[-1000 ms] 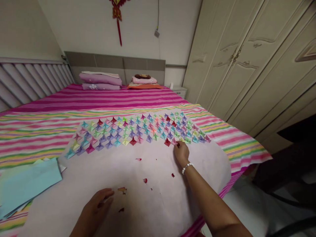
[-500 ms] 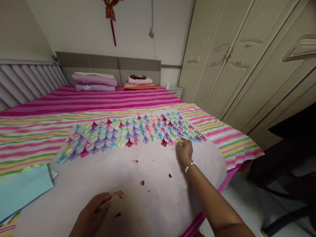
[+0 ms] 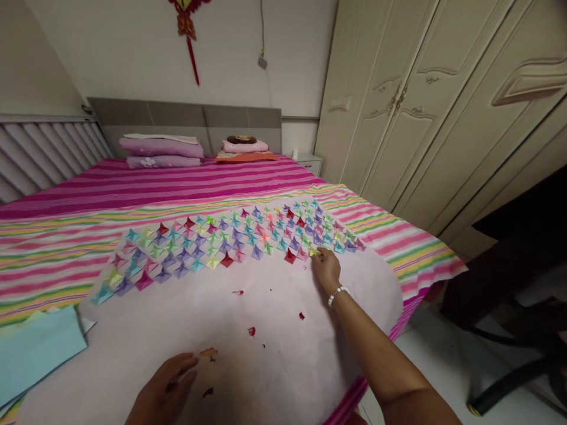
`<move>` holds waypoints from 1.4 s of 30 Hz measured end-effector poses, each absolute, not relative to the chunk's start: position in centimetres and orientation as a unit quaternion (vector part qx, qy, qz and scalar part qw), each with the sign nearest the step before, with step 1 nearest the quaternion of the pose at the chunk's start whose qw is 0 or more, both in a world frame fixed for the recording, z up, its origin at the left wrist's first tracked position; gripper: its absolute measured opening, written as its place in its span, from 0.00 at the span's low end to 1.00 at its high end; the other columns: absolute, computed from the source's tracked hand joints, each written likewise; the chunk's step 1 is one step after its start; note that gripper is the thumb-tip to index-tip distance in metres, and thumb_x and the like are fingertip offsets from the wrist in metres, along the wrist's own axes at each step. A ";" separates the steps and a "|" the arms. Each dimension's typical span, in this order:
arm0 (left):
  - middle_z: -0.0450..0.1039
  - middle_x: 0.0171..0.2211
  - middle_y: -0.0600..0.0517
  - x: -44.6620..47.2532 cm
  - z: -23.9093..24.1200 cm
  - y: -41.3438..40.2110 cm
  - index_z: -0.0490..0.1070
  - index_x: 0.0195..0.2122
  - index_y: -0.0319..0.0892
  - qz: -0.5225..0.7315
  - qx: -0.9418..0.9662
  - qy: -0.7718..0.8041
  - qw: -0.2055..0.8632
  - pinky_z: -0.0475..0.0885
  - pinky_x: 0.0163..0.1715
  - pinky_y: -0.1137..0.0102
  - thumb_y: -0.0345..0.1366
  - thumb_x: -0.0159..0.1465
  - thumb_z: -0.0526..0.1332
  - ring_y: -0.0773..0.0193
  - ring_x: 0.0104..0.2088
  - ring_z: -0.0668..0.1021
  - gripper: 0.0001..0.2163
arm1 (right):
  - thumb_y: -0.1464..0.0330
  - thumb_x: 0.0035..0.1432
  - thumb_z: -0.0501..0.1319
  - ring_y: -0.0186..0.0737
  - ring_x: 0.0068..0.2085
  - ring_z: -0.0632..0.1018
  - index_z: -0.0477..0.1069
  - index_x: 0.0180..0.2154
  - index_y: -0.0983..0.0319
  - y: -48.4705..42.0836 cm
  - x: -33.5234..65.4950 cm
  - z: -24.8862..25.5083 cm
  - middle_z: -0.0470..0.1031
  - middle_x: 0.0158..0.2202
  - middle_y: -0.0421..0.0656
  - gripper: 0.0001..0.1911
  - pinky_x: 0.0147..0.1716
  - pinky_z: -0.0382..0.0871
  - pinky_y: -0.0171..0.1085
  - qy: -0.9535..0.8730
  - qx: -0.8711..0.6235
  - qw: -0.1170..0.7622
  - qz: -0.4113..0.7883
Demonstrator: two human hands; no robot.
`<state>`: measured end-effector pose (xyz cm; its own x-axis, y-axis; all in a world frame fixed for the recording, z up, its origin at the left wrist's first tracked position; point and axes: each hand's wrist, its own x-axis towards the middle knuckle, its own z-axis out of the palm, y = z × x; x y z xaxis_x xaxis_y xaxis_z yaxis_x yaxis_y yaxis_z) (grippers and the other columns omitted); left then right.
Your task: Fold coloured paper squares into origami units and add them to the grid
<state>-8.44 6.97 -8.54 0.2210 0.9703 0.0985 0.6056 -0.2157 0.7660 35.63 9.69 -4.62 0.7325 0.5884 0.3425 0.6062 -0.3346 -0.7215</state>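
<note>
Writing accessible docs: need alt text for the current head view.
A person's right hand has its fingertips at a yellow folded-paper piece, among rows of colourful folded pieces on a large pale sheet over a striped bed. The left hand is nearer the camera; blue paper lies at picture left.

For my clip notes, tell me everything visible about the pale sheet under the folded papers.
The pale sheet lies flat on the striped bedspread, its right end rounded. It looks like paper or plastic. Ragged holes show red and brown. Rows of folded papers cover its far part; whether the left hand or right hand touches it is unclear.
</note>
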 end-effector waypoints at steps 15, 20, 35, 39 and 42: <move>0.82 0.38 0.50 -8.4 -6.9 6.9 0.79 0.33 0.47 0.310 0.722 0.551 0.281 0.80 0.35 0.67 0.51 0.54 0.60 0.55 0.37 0.83 0.15 | 0.62 0.58 0.54 0.43 0.35 0.72 0.70 0.46 0.66 6.6 33.4 -3.1 0.70 0.44 0.51 0.19 0.34 0.68 0.41 -0.380 -0.756 0.529 -0.061; 0.81 0.38 0.49 -9.7 -3.9 7.7 0.77 0.36 0.44 0.323 0.729 0.560 0.227 0.77 0.41 0.66 0.45 0.59 0.58 0.59 0.39 0.82 0.13 | 0.62 0.60 0.55 0.46 0.41 0.74 0.71 0.45 0.61 4.0 26.9 -5.3 0.71 0.44 0.50 0.15 0.39 0.71 0.45 -0.540 -0.651 0.532 -0.035; 0.65 0.60 0.35 -20.9 -4.5 13.7 0.69 0.53 0.36 0.334 0.617 0.712 0.029 0.57 0.60 0.45 0.34 0.52 0.66 0.37 0.63 0.61 0.25 | 0.54 0.62 0.50 0.59 0.56 0.70 0.70 0.51 0.65 5.1 21.7 -9.5 0.71 0.55 0.57 0.26 0.50 0.65 0.57 -0.665 -0.656 0.354 -0.044; 0.66 0.60 0.38 -21.6 -4.8 14.0 0.68 0.54 0.38 0.332 0.608 0.720 0.044 0.59 0.61 0.49 0.37 0.54 0.66 0.42 0.62 0.65 0.26 | 0.54 0.62 0.49 0.58 0.55 0.71 0.70 0.50 0.65 5.1 21.8 -9.8 0.72 0.54 0.56 0.26 0.49 0.66 0.56 -0.666 -0.653 0.356 -0.048; 0.68 0.58 0.38 -21.7 -4.8 14.0 0.69 0.53 0.37 0.350 0.597 0.720 0.060 0.60 0.61 0.52 0.40 0.56 0.64 0.43 0.60 0.68 0.24 | 0.54 0.63 0.49 0.58 0.55 0.71 0.71 0.49 0.65 5.1 21.9 -9.9 0.73 0.54 0.57 0.26 0.49 0.66 0.56 -0.668 -0.652 0.355 -0.050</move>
<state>-21.66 14.01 -4.78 -0.2798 0.9009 0.3318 0.8176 0.0425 0.5742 21.87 5.15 -9.87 0.1014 0.8359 0.5394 0.9063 0.1460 -0.3966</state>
